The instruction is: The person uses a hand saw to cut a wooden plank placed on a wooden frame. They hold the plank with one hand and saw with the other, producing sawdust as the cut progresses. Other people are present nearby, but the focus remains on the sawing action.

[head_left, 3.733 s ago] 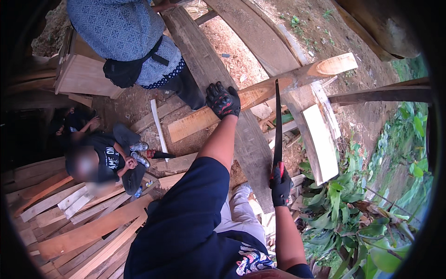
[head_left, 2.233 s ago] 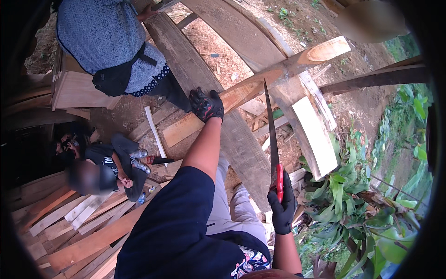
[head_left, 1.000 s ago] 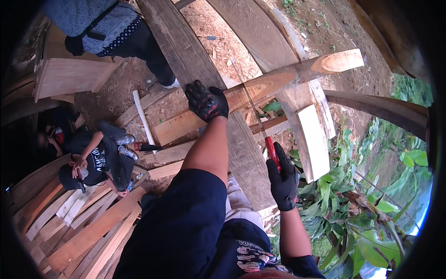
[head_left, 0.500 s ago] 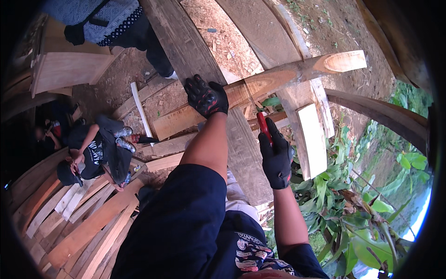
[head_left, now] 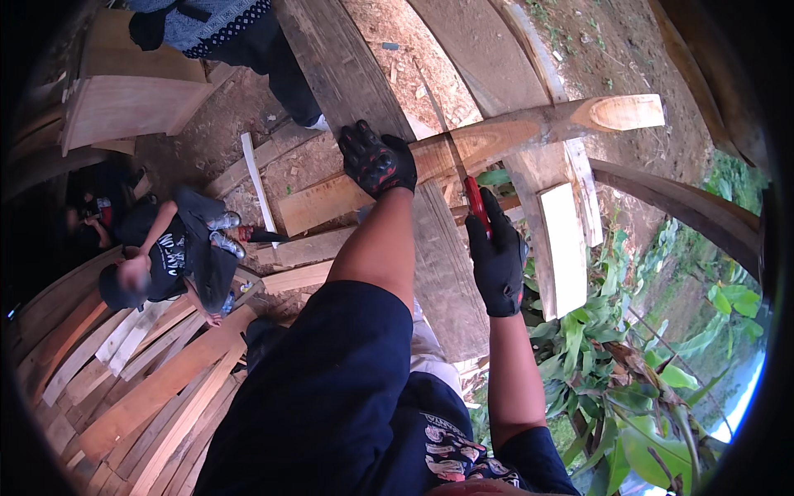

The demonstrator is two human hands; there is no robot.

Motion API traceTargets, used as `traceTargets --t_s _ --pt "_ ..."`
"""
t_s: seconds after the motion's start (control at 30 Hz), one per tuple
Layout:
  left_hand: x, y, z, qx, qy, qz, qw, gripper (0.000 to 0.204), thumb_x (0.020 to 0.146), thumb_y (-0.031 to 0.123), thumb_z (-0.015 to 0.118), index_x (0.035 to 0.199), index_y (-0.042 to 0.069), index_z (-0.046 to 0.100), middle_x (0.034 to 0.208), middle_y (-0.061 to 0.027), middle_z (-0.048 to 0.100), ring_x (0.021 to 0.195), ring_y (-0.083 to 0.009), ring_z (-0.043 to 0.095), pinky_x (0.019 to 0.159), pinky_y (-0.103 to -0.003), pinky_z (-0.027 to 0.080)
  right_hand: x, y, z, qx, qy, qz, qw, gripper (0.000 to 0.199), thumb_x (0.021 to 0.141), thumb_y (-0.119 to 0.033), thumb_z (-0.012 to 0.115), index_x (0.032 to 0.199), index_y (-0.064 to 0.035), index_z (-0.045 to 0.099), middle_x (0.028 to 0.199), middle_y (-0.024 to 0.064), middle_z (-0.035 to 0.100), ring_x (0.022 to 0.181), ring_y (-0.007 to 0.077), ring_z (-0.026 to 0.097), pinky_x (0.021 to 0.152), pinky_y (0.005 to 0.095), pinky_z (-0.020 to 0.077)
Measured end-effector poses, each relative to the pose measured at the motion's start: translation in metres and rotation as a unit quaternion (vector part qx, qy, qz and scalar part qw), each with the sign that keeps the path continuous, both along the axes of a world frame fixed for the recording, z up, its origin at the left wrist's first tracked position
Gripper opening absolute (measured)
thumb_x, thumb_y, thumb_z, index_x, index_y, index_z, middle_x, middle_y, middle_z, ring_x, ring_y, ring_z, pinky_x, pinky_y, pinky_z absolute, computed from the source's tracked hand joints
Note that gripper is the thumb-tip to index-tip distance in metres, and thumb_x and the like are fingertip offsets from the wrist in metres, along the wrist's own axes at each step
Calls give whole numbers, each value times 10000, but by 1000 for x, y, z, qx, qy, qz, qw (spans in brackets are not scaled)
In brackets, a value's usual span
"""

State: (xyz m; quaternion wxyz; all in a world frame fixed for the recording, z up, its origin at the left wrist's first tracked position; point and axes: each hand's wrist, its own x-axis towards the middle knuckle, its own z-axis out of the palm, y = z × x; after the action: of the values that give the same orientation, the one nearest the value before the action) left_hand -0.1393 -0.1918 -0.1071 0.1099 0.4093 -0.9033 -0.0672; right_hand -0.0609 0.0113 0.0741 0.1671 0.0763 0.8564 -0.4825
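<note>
My left hand, in a black glove with red trim, presses down on a long light wooden plank, fingers stretched out and thumb apart. My right hand, also gloved in black, is closed around the red handle of a handsaw. The thin saw blade runs away from me across the top of the plank, to the right of my left hand. The plank lies crosswise over a wide, weathered bench board.
A person in dark clothes sits at left beside a heap of cut boards. Another person's dark trouser leg is close to the bench's far left side. A short pale board and leafy plants are at right.
My right hand has pushed the saw slightly away from me, its handle now nearer the plank. My left hand stays on the plank. The whole view has shifted a little.
</note>
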Motion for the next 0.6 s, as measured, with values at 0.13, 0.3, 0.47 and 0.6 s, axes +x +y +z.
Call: traceTargets --t_s 0.13,0.3,0.47,0.6 --pt "7 -7 -5 -27 2 5 1000 664 1019 352 602 1629 105 519 1695 -230 477 1559 -441 455 1208 -598 414 59 32 43 47 -41 22 998 531 1073 -248 707 1556 -44 629 1287 259 780 1109 362 800 921 442 597" --pt "1 -2 3 -26 4 -5 1000 647 1002 339 627 1596 96 547 1671 -246 493 1546 -456 467 1193 -603 430 116 71 75 47 -29 14 998 535 1080 -245 708 1571 -51 623 1427 236 741 1268 319 753 1041 417 571" --pt "1 -3 3 -14 -7 -6 1000 645 999 341 627 1589 89 561 1672 -249 491 1547 -452 468 1190 -608 431 107 62 83 95 19 37 995 526 1079 -259 708 1559 -56 637 1265 250 793 1039 311 812 882 426 602" --pt "1 -3 -1 -19 6 -1 1000 653 1005 347 616 1602 91 555 1677 -245 492 1553 -445 464 1192 -605 428 83 49 75 100 35 40 994 517 1078 -266 706 1549 -62 647 1150 247 812 861 298 803 769 435 591"
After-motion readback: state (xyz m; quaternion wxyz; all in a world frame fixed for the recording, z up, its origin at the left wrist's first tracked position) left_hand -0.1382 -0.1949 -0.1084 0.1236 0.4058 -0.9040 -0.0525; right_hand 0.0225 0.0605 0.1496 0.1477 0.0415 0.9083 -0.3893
